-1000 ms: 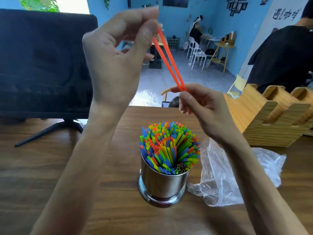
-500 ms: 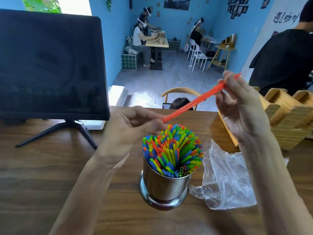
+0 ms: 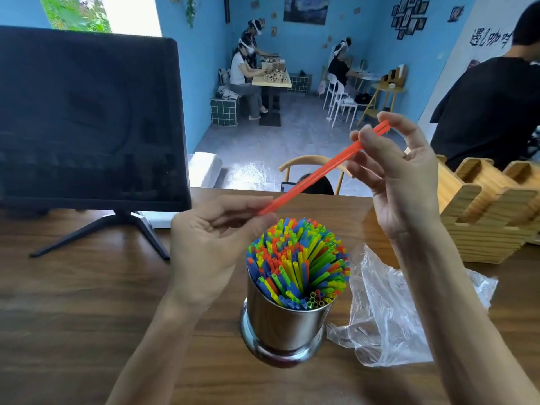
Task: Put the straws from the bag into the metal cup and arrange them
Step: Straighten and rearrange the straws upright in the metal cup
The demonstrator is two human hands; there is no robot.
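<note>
The orange straws [image 3: 318,172] — it looks like a pair pressed side by side, going by the doubled tip at the top — are strung between both hands just above the metal cup [image 3: 285,323], lying on a slant: the low end is at the left hand [image 3: 210,238], the high end up and away to the right at the right hand [image 3: 400,173]. The left hand's thumb and fingers are curled in and pinch the low end, right beside the packed bundle of straws [image 3: 298,261] in the cup; the right hand's thumb and forefinger are closed on the shaft a little short of the upper tip, the other fingers loose. So the long axis runs diagonally, nowhere near upright, and the low end sits at the bundle's far left edge (the left hand is plainly the nearer of the two to the cup). To my eye the next thing needed is to swing the high end up over the cup until the pair stands vertical, then feed the low end down into a gap — and the cup looks crammed already, so finding one may take some nudging. The plastic bag [image 3: 385,311] lies limp on the wooden table [image 3: 73,302] just right of the cup, seemingly empty.
</note>
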